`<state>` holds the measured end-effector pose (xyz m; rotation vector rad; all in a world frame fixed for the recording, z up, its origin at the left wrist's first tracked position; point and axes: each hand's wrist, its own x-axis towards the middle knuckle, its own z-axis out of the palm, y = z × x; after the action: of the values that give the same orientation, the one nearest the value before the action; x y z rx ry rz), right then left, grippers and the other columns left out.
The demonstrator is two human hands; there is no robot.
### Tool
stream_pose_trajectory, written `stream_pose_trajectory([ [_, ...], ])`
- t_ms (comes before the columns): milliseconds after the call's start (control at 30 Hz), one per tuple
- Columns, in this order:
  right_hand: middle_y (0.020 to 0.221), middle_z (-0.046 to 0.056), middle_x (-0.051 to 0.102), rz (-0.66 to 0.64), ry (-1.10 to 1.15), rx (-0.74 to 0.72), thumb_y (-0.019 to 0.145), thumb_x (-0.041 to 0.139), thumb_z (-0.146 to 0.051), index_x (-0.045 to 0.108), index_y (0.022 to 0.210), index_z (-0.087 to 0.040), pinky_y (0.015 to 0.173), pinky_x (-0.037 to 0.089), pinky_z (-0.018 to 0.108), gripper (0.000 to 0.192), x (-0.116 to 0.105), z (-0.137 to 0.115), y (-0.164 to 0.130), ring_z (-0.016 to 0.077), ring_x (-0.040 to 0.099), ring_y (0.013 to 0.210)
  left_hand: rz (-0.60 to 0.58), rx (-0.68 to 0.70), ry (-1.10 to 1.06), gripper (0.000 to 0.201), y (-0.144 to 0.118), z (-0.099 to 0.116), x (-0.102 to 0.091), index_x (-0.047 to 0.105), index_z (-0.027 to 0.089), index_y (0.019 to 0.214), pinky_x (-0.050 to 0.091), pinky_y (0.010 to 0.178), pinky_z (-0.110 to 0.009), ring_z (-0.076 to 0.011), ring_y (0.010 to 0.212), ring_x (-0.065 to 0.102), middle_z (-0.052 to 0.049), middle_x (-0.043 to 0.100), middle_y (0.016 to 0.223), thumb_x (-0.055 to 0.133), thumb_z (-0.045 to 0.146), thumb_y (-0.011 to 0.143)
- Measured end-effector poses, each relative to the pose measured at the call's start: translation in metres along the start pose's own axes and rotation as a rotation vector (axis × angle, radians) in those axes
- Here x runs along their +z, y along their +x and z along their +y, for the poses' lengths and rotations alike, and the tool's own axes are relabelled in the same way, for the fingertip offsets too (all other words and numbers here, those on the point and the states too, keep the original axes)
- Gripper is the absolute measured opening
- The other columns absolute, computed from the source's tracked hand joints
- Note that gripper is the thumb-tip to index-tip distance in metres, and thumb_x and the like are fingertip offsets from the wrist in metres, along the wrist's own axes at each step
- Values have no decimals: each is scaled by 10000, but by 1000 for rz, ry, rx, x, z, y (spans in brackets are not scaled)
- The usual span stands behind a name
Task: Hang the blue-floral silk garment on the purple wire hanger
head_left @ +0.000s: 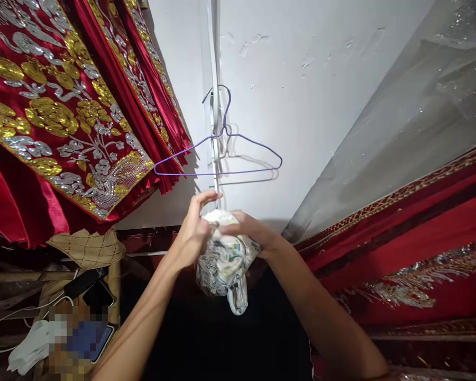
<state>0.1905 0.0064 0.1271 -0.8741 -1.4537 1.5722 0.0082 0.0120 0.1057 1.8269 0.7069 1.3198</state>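
A bunched white cloth [227,264] with green, yellow and grey patterning sits between my two hands. A narrow looped end of it hangs at the lower right. My left hand [194,235] holds the cloth's upper left side, its thumb on the fabric and one finger stretched over the top. On the right side, my right hand [252,231] grips the cloth with its fingers across the top; part of that hand is blurred. Above the hands, a purple wire hanger [246,171] hangs bare from a white strap [213,47] against the wall.
Red garments with gold and silver embroidery [55,116] hang at the left. More red beaded fabric [420,254] and a clear plastic sheet [381,127] line the right. Lower left, a wooden stand [114,286] holds black items [99,293], a white cable and a phone [103,341].
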Motion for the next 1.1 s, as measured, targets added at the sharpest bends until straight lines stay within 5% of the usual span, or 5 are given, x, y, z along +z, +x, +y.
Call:
stream_pose_trajectory([
  [100, 731, 24, 688, -278, -134, 82, 710, 801, -308, 727, 781, -171, 589, 473, 286, 172, -11, -22, 4, 177, 636, 651, -255, -224, -117, 726, -6, -23, -14, 537, 255, 1321, 502, 855, -400, -278, 1034, 632, -121, 674, 1093, 154, 750, 952],
  [233, 730, 34, 684, 163, -532, -278, 773, 592, -139, 718, 714, -162, 648, 473, 284, 140, -38, -40, 21, 180, 633, 715, -489, -289, 306, 617, -18, -34, -24, 601, 188, 749, 398, 645, -298, -182, 655, 521, -35, 588, 718, 348, 714, 950],
  [467, 1443, 92, 584, 360, -591, -283, 804, 537, -157, 620, 1367, -196, 1103, 393, 413, 571, -74, 1, 84, 264, 541, 1302, -488, -398, 976, 434, -11, 5, -58, 609, 226, 679, 399, 726, -354, -257, 661, 611, -63, 654, 663, 488, 551, 940],
  [900, 820, 26, 742, 525, -776, -247, 693, 510, -137, 758, 854, -164, 650, 432, 267, 297, -115, -14, 24, 215, 668, 789, -90, -15, 1204, 274, 48, 27, -106, 608, 185, 812, 468, 925, -403, -313, 1052, 621, -145, 671, 1123, 438, 372, 918],
  [1100, 764, 2, 714, 560, -818, -305, 662, 503, -121, 747, 869, -174, 640, 414, 267, 324, -108, -11, 12, 214, 644, 771, -418, -461, 1148, 337, 73, 20, -111, 632, 207, 754, 448, 662, -325, -239, 692, 634, -59, 680, 742, 497, 495, 866],
])
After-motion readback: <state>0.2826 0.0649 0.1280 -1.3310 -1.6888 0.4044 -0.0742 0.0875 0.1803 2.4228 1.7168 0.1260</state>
